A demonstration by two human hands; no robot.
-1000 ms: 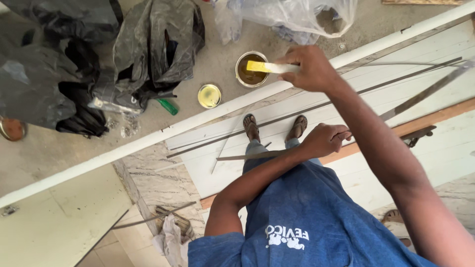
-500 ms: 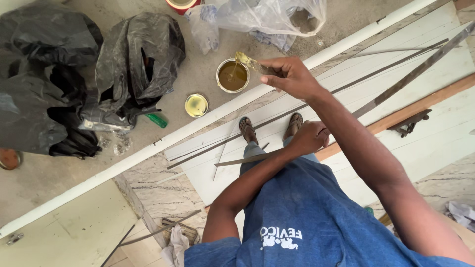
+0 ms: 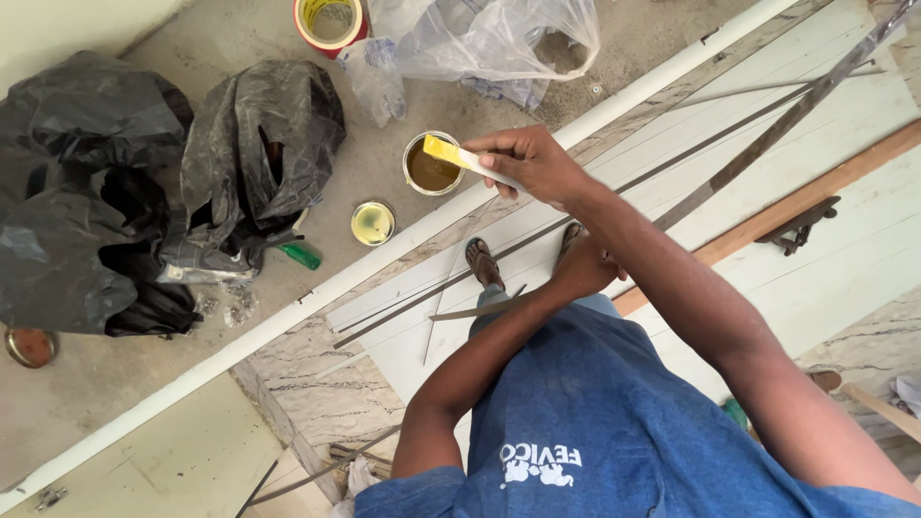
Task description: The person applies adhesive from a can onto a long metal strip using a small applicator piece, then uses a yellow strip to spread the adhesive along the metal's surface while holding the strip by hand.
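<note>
right hand (image 3: 532, 163) pinches a flat stick (image 3: 470, 159), its yellow-coated tip held over the open tin (image 3: 432, 164) on the floor, likely so drips fall back in. left hand (image 3: 585, 269) rests low by the knee; can't tell its grip. lid (image 3: 372, 223) lies beside the tin.

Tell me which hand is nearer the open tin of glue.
The right hand. It holds a yellow-tipped spatula whose tip is over the open tin. The left hand is lower, down by the knee, well away from the tin.
</note>
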